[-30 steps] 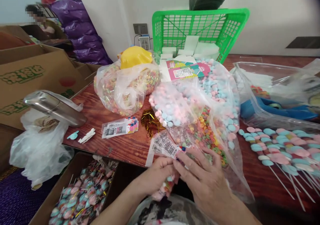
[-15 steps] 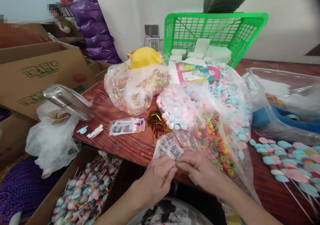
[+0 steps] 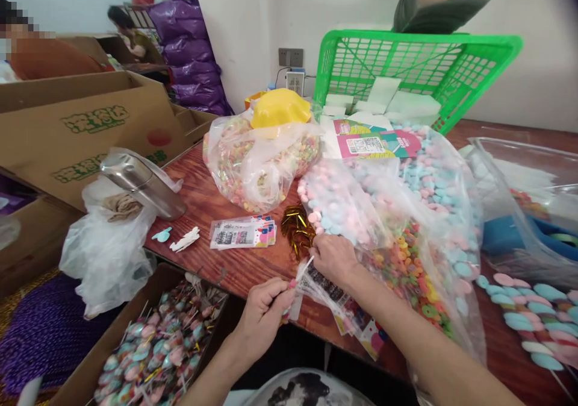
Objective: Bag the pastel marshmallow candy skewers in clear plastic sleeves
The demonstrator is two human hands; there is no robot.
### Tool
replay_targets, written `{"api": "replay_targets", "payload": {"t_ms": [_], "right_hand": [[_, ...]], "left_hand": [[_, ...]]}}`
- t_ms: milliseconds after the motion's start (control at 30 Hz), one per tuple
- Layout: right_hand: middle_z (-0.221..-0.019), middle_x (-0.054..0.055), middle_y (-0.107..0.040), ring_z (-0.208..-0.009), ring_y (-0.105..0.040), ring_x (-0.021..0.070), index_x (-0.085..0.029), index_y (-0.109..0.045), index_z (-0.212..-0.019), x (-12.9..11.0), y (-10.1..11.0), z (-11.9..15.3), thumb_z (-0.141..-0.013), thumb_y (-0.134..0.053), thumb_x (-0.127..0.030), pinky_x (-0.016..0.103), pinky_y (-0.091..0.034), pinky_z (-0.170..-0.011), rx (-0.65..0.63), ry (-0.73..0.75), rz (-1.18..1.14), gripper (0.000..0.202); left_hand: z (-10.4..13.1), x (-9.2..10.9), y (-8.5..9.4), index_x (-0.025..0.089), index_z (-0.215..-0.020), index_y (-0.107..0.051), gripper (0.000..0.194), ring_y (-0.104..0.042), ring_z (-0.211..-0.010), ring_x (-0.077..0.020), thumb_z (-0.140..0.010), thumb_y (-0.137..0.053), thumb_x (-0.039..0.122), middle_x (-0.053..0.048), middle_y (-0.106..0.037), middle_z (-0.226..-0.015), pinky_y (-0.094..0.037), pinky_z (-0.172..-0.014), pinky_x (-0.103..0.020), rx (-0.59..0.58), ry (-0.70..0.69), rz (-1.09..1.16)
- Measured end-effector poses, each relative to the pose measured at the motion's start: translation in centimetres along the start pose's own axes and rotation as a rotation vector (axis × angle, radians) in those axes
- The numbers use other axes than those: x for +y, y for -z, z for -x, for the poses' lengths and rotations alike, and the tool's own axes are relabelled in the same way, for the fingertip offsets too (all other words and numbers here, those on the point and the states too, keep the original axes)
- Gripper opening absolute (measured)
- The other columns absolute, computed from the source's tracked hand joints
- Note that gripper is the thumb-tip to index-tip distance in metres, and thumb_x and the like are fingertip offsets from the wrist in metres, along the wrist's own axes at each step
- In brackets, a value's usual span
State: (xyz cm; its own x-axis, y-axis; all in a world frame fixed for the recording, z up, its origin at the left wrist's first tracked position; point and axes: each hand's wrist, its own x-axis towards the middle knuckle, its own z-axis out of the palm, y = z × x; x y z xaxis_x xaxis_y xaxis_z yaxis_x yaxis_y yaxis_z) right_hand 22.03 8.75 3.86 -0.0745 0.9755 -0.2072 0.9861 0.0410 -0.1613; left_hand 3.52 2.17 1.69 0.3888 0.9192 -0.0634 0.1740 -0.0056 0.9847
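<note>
My left hand (image 3: 266,309) is closed around a candy stick (image 3: 292,284); a bit of pink and a white stick end show past the fingers, and the rest is hidden. My right hand (image 3: 334,258) reaches over the table with its fingers bent together at the edge of a bundle of gold twist ties (image 3: 298,228). Whatever is between those fingertips is hidden. Under the right wrist lie printed clear bags (image 3: 332,291), fanned out. More printed bags (image 3: 244,233) lie left of the ties.
Bags of pink and blue candies (image 3: 343,204) and ring candies (image 3: 413,267) cover the middle right. Behind them stands a green basket (image 3: 325,62). A steel flask (image 3: 144,186) stands at left, above a box of wrapped candy sticks (image 3: 149,352). Loose candy skewers (image 3: 519,318) lie right.
My hands were together at the table edge and have come apart. The right moved up to the gold ties, uncovering more of the printed bags. The view has shifted left.
</note>
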Motion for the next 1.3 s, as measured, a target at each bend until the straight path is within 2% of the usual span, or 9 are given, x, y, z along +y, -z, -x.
{"api": "replay_targets", "payload": {"t_ms": [100, 267, 433, 633, 767, 867, 967, 1067, 1300], "right_hand": [[-0.088, 0.012, -0.07, -0.081, -0.064, 0.0212, -0.015, -0.068, -0.083, 0.4, -0.3, -0.2, -0.085, -0.048, -0.018, 0.028, -0.039, -0.07, 0.069, 0.033, -0.084, 0.021], [-0.073, 0.004, -0.066, -0.069, -0.058, 0.0159, -0.018, -0.064, -0.077, 2.0, -0.6, 0.1, -0.088, -0.044, -0.019, 0.025, -0.035, -0.063, 0.202, 0.065, -0.277, 0.023], [-0.063, 0.001, -0.057, -0.059, -0.051, 0.0137, -0.018, -0.058, -0.074, 2.8, 0.0, 1.0, -0.089, -0.042, -0.022, 0.024, -0.033, -0.057, 0.331, 0.116, -0.465, 0.022], [-0.061, -0.002, -0.053, -0.056, -0.048, 0.0113, -0.019, -0.055, -0.072, 2.0, 1.1, 4.4, -0.088, -0.043, -0.021, 0.023, -0.034, -0.056, 0.418, 0.266, -0.619, 0.02], [-0.063, -0.001, -0.056, -0.058, -0.051, 0.011, -0.019, -0.058, -0.076, 1.8, 1.7, 7.4, -0.091, -0.044, -0.019, 0.022, -0.039, -0.057, 0.486, 0.334, -0.731, 0.02], [-0.069, -0.001, -0.062, -0.061, -0.055, 0.0111, -0.02, -0.062, -0.087, 1.8, 1.9, 9.3, -0.091, -0.047, -0.015, 0.022, -0.042, -0.058, 0.579, 0.438, -0.81, 0.016], [-0.078, 0.0, -0.067, -0.069, -0.06, 0.0112, -0.022, -0.064, -0.099, 1.7, 1.9, 10.5, -0.091, -0.045, -0.009, 0.022, -0.045, -0.065, 0.497, 0.528, -0.796, 0.024], [-0.081, 0.002, -0.066, -0.073, -0.06, 0.0131, -0.021, -0.066, -0.106, 1.6, 1.3, 11.0, -0.089, -0.041, -0.005, 0.024, -0.044, -0.067, 0.394, 0.556, -0.659, 0.034], [-0.079, 0.001, -0.066, -0.072, -0.058, 0.0145, -0.026, -0.063, -0.12, 3.0, -0.3, 12.6, -0.086, -0.038, -0.003, 0.025, -0.043, -0.066, 0.25, 0.405, -0.547, 0.047]], "left_hand": [[-0.3, 0.2, -0.3, 0.014, -0.063, -0.057, 0.038, -0.042, -0.057, -0.0084, -0.087, -0.057, 0.044, 0.0, -0.047, -0.063, -0.035, -0.053, -0.02, 0.042, 0.072, 0.133], [-0.8, 0.3, -0.5, 0.014, -0.076, -0.063, 0.038, -0.039, -0.039, -0.0056, -0.076, -0.068, 0.051, 0.0, -0.056, -0.058, -0.02, -0.034, -0.016, 0.125, 0.367, 0.514], [-1.2, 1.5, 0.0, 0.013, -0.074, -0.065, 0.028, -0.057, -0.051, -0.0098, -0.071, -0.075, 0.039, -0.002, -0.063, -0.071, -0.044, -0.047, -0.021, 0.163, 0.328, 0.759], [-1.6, 2.8, -0.3, 0.013, -0.084, -0.067, 0.028, -0.058, -0.053, -0.0106, -0.073, -0.075, 0.037, -0.004, -0.064, -0.07, -0.042, -0.043, -0.018, 0.035, 0.362, 0.779], [-2.0, 3.0, -1.7, 0.012, -0.077, -0.067, 0.03, -0.059, -0.056, -0.0107, -0.069, -0.077, 0.039, -0.003, -0.063, -0.068, -0.047, -0.049, -0.02, 0.058, 0.334, 0.712], [-2.1, 2.8, -3.1, 0.012, -0.067, -0.062, 0.035, -0.043, -0.039, -0.0048, -0.071, -0.074, 0.045, 0.0, -0.058, -0.055, -0.03, -0.036, -0.016, 0.005, 0.374, 0.575], [-1.8, 2.5, -4.5, 0.013, -0.061, -0.058, 0.04, -0.029, -0.033, -0.0018, -0.069, -0.074, 0.048, 0.005, -0.048, -0.046, -0.017, -0.035, -0.016, -0.051, 0.378, 0.459], [-1.6, 2.4, -5.6, 0.013, -0.059, -0.057, 0.044, -0.031, -0.038, -0.0031, -0.067, -0.074, 0.053, 0.006, -0.042, -0.044, -0.019, -0.037, -0.017, -0.069, 0.318, 0.437], [-1.0, 2.6, -6.4, 0.014, -0.064, -0.059, 0.034, -0.026, -0.036, -0.0022, -0.07, -0.071, 0.045, 0.008, -0.038, -0.042, -0.016, -0.036, -0.016, -0.135, 0.382, 0.411]]}}
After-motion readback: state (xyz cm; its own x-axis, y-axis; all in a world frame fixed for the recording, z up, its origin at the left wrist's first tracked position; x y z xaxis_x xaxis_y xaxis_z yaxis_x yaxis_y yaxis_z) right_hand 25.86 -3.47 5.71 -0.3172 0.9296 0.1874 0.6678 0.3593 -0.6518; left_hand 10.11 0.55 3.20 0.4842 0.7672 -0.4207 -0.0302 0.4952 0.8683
